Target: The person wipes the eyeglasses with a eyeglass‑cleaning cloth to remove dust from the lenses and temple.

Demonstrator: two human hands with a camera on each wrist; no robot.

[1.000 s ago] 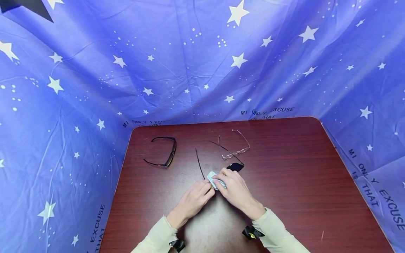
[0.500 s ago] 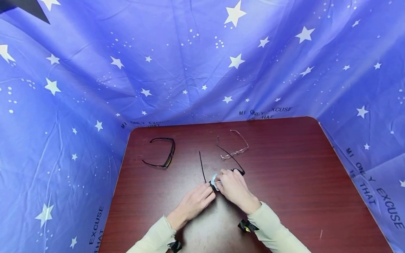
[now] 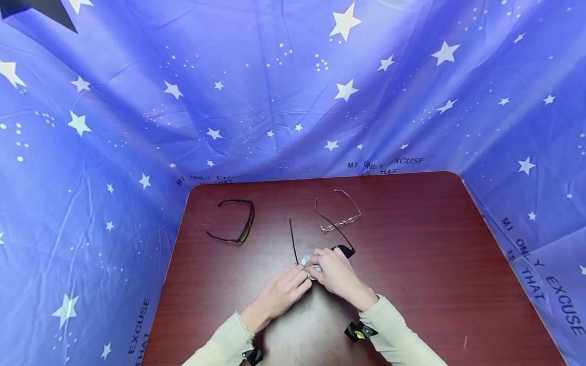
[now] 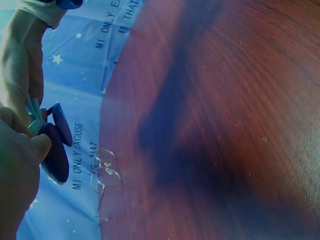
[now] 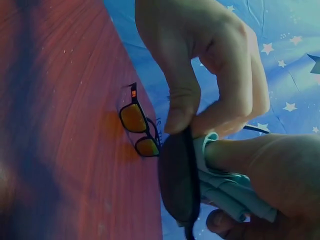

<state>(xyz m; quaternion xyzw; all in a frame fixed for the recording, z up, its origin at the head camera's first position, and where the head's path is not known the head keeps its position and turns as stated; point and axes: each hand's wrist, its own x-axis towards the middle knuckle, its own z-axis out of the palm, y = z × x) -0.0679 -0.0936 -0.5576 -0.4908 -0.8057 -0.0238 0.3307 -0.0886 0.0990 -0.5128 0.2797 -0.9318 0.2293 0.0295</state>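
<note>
My left hand (image 3: 283, 290) pinches the dark sunglasses (image 5: 179, 180) at the outer edge of one lens, thumb on the lens face. In my right hand (image 3: 338, 274) a folded light-blue cloth (image 5: 230, 192) is gripped, and its fingers press it to the back of that same lens. The sunglasses are held above the table, their thin black temples unfolded and pointing away from me. Their other lens (image 3: 344, 251) shows past my right knuckles. My fingers cover much of the cloth in the head view.
Black-framed glasses with yellow-orange lenses (image 3: 245, 229) lie unfolded at the table's back left. Thin wire-framed eyeglasses (image 3: 350, 218) lie behind the sunglasses. The brown wooden table (image 3: 435, 254) meets a blue star-print curtain (image 3: 274, 101) along its back edge.
The sunglasses have tilted and shifted slightly, their left temple swinging a little right. My right hand has shifted slightly with the cloth, less of which shows now. The other glasses stay put.
</note>
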